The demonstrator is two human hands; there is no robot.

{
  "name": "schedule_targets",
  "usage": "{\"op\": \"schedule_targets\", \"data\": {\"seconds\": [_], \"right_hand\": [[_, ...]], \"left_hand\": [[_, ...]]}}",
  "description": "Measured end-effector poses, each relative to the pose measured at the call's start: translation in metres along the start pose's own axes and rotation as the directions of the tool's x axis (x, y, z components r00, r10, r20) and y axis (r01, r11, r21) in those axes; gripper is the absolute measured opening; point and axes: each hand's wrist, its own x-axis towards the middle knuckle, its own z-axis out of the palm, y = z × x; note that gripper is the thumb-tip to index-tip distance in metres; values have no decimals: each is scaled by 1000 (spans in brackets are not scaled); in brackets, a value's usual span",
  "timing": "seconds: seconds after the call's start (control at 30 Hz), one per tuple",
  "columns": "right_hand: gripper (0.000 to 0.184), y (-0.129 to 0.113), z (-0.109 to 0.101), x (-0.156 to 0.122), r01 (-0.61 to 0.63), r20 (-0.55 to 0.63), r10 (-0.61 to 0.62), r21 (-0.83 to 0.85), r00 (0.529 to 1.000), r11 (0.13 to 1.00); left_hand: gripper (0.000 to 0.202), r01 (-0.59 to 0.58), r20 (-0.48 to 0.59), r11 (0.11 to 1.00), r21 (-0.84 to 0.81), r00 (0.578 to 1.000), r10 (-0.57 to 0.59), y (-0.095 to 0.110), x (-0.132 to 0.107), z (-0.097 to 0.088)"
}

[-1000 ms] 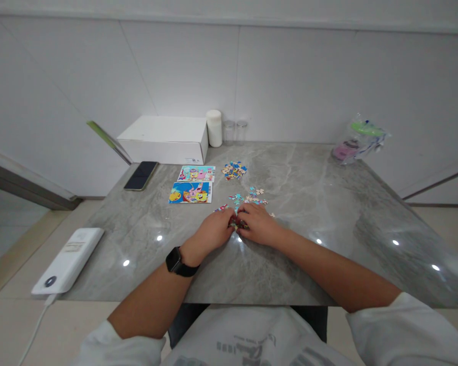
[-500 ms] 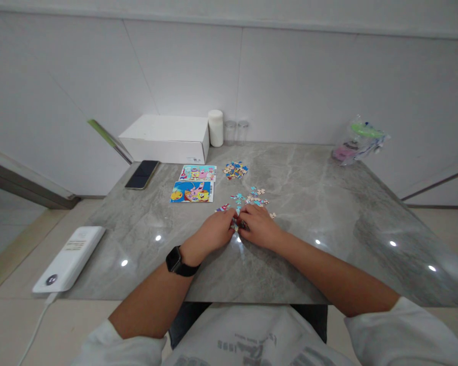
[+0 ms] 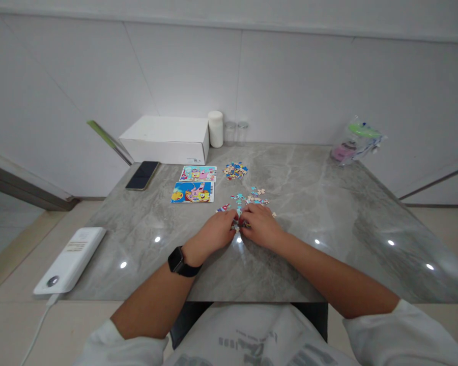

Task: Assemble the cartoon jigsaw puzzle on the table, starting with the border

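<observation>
My left hand [image 3: 218, 227], with a black watch [image 3: 178, 260] on its wrist, has its fingers curled on jigsaw puzzle pieces [image 3: 235, 229] near the middle of the table. Close against it, my right hand [image 3: 260, 223] is also curled over pieces, which its fingers partly hide. Just beyond the fingertips lie loose puzzle pieces [image 3: 256, 200], pale, teal and pink. A red and blue piece [image 3: 223, 208] rests above my left hand. Farther back is a heap of blue and yellow pieces [image 3: 235, 171]. Two cartoon picture cards [image 3: 193, 192] lie to its left.
A phone [image 3: 142, 175] and a white box [image 3: 166, 140] are at the back left, beside a white bottle [image 3: 216, 129] and two clear jars [image 3: 236, 133]. A white power bank [image 3: 70, 261] with a cable sits at the left edge. A plastic bag [image 3: 356, 142] stands at the back right.
Both hands stay together over the pieces, with only slight finger movement. The right fingers have shifted a little, and more of a yellowish piece shows beneath them.
</observation>
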Motion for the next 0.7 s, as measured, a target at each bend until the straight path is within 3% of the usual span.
{"op": "schedule_targets", "data": {"seconds": [0.23,0.4,0.7], "right_hand": [[18,1,4,-5,16,9,-16,2,1000,1000],[12,-5,3,-5,-38,19,37,38,999,999],[16,-6,-8,-2,-69,89,74,-64,993,996]], "left_hand": [[21,9,-15,1000,-18,1000,-9,2,3,8],[25,-21,-32,999,27,999,21,-6,0,0],[15,-20,6,994,112,1000,19,-6,-3,2]]}}
